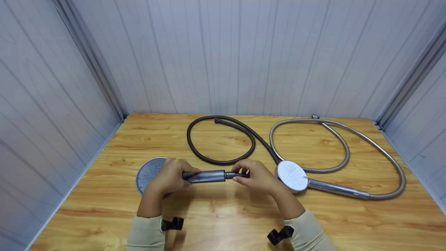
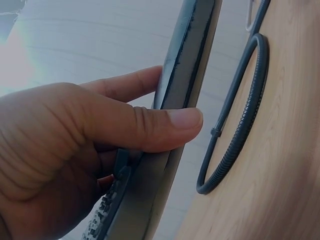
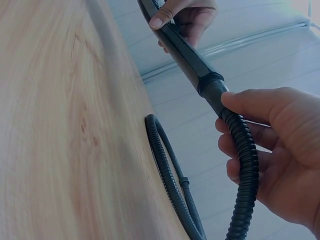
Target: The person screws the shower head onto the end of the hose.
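Note:
My left hand (image 1: 170, 177) grips the dark handle of a shower head (image 1: 148, 174), thumb laid across it in the left wrist view. The round spray face shows at the left, partly covered by that hand. My right hand (image 1: 256, 176) pinches the connector end of a black ribbed shower hose (image 3: 245, 165), thumb on one side and fingers on the other. The connector meets the lower end of the handle (image 3: 187, 57) in line with it. From the right hand the hose runs back behind the second shower head and loops on the table.
A second shower head (image 1: 292, 175) with a white face and chrome handle (image 1: 338, 188) lies to the right on the wooden table (image 1: 223, 219). Its silver hose (image 1: 379, 146) curls behind it. Pale panel walls (image 1: 223, 55) stand at the back and both sides.

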{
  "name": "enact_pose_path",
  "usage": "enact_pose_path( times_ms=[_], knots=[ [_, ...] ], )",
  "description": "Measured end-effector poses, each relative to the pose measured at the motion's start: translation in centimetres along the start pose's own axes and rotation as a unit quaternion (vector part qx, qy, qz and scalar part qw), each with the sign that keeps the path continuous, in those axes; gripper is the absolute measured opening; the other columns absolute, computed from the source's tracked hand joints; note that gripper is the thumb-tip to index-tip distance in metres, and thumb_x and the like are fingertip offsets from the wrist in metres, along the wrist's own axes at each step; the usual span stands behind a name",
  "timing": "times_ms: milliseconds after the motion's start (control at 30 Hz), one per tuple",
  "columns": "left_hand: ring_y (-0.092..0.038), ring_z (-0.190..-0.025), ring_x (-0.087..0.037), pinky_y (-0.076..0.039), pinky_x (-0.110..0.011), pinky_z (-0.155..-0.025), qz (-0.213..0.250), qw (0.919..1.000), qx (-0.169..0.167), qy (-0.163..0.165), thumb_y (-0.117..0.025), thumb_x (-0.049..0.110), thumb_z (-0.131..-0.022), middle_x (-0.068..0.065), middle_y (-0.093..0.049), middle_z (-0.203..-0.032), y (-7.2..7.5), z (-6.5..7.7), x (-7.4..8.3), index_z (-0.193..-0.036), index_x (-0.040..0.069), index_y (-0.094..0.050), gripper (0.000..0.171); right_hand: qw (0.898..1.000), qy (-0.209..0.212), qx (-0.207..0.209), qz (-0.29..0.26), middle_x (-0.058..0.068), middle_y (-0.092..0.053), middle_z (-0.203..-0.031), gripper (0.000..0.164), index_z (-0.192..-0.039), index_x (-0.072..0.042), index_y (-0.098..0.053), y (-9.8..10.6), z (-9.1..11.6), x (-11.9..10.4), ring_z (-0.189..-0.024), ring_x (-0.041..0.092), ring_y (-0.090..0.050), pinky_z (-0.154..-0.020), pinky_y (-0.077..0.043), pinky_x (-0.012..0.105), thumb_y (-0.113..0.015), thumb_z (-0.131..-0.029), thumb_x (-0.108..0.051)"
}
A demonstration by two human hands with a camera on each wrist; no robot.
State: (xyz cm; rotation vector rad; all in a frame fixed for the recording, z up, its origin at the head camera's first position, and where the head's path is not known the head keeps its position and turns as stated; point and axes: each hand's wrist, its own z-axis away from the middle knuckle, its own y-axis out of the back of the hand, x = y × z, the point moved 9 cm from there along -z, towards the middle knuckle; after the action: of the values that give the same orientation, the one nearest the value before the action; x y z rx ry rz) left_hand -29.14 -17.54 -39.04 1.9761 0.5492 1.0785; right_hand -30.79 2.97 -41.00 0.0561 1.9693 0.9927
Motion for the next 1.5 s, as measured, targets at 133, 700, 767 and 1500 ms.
enact_pose_path(
  times_ms=[133,700,767,1500],
  knots=[
    [-0.064,-0.08,-0.01,-0.049,-0.028,-0.069,-0.004,1.0,0.001,0.004,-0.088,-0.007,-0.054,0.005,-0.073,-0.088,0.03,-0.03,-0.01,-0.1,0.016,-0.079,0.052,1.0,-0.002,-0.004,-0.004,-0.002,-0.066,-0.091,0.012,-0.101,-0.01,-0.069,0.01,0.02,-0.06,-0.076,0.014,-0.059,-0.062,-0.048,0.027,-0.069,-0.091,-0.016],
    [-0.063,-0.079,-0.008,-0.046,-0.028,-0.069,-0.023,0.9997,-0.006,0.0,-0.085,-0.008,-0.055,0.006,-0.073,-0.089,0.03,-0.07,0.22,-0.101,0.016,-0.079,0.052,1.0,0.003,-0.008,0.0,-0.004,-0.066,-0.084,0.014,-0.101,-0.008,-0.073,-0.1,-0.08,-0.15,-0.071,0.007,-0.053,-0.061,-0.045,0.024,-0.066,-0.094,-0.018],
    [-0.064,-0.079,-0.009,-0.047,-0.028,-0.069,-0.022,0.9997,-0.005,-0.003,-0.085,-0.008,-0.055,0.005,-0.073,-0.089,0.07,-0.04,0.29,-0.102,0.015,-0.078,0.053,1.0,-0.002,-0.01,-0.002,-0.004,-0.066,-0.084,0.015,-0.102,-0.008,-0.074,-0.15,-0.08,-0.12,-0.071,0.007,-0.054,-0.061,-0.045,0.024,-0.065,-0.094,-0.018],
    [-0.056,-0.071,-0.007,-0.041,-0.027,-0.068,-0.015,0.9999,-0.007,0.005,-0.081,-0.008,-0.054,0.007,-0.072,-0.084,0.09,0.01,0.05,-0.101,0.016,-0.079,0.053,1.0,0.019,0.005,-0.005,-0.001,-0.064,-0.094,0.015,-0.097,-0.009,-0.065,0.09,-0.05,-0.41,-0.08,0.015,-0.059,-0.066,-0.048,0.027,-0.073,-0.086,-0.005]
  ],
)
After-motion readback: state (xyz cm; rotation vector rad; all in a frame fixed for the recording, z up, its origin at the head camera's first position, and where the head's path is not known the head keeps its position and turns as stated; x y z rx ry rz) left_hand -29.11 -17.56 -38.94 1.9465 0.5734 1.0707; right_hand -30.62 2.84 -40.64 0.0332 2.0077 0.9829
